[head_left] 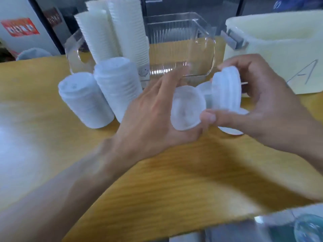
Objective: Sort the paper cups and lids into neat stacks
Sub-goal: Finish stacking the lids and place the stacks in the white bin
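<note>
Both forearms reach in from the lower edge over the wooden table (174,180), meeting near the middle of the view. The left hand (150,116) comes from seven o'clock, back of the hand up, its fingers spread fairly straight toward one o'clock and its thumb side cupping a single white lid (187,109) whose hollow underside faces the camera; the lid looks blurred, and how firmly it is held cannot be told. The right hand (269,105) enters from four o'clock, fingers curled over and thumb underneath, pinching a small stack of lids (227,89) tilted on edge, just at three o'clock of the single lid. Another loose lid (230,131) lies flat on the table beneath that hand. At nine o'clock of the hands stand two lid stacks (104,95), ribbed, white and leaning a little. Behind them, at eleven o'clock, tall columns of white cups (113,30) rise from a clear plastic bin (183,48). A cream tub (279,46) marked with the letter A sits at two o'clock.
</note>
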{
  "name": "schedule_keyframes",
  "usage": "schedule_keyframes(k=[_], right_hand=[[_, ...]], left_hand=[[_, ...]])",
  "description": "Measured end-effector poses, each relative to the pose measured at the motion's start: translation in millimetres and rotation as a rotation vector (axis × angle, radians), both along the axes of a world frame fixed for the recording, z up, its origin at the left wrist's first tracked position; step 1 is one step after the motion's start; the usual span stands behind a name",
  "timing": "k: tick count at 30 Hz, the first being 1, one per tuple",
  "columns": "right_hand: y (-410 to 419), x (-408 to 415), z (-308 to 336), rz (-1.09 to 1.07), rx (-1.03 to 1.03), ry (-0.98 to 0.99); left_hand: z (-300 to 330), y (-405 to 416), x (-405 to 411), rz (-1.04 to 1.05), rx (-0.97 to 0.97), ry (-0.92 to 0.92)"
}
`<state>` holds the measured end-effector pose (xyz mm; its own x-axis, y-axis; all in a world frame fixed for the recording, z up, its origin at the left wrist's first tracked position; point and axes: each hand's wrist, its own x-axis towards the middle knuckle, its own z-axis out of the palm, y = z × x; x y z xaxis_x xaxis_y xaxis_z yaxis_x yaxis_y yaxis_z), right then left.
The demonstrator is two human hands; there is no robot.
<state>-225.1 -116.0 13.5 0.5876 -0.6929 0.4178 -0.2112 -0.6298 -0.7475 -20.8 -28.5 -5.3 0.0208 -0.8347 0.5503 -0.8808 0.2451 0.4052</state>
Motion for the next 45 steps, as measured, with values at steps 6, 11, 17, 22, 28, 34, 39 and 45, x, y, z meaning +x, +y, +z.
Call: schedule_keyframes(k=[6, 11, 17, 22, 28, 34, 39, 45], right_hand=[[61.3, 4.6, -46.3, 0.029, 0.012, 0.094], [76.0, 10.7, -61.0, 0.025, -0.024, 0.244], [73.3, 6.7, -68.8, -0.082, -0.112, 0.333], [67.8, 7.0, -72.9, -0.066, -0.091, 0.34], [63.9, 6.0, -69.3, 0.057, -0.006, 0.32], [62.6, 14.9, -74.9, -0.013, -0.083, 0.355], [62.3, 19.5, -73.4, 0.021, -0.15, 0.384], [57.9, 32.1, -71.3, 0.028, -0.112, 0.33]], left_hand=[[-35.6, 59.0, 28.1, -0.044, 0.076, -0.287], [-39.7, 79.2, 44.6, -0.087, 0.3, -0.147], [-39.6, 79.0, 63.8, -0.065, 0.402, 0.006], [-42.0, 75.1, 70.1, -0.058, 0.411, 0.105], [-44.6, 71.9, 71.5, -0.057, 0.379, 0.227], [-48.1, 68.3, 69.0, -0.083, 0.367, 0.331], [-43.9, 68.9, 67.9, -0.111, 0.34, 0.451], [-42.9, 67.9, 75.2, -0.086, 0.336, 0.615]])
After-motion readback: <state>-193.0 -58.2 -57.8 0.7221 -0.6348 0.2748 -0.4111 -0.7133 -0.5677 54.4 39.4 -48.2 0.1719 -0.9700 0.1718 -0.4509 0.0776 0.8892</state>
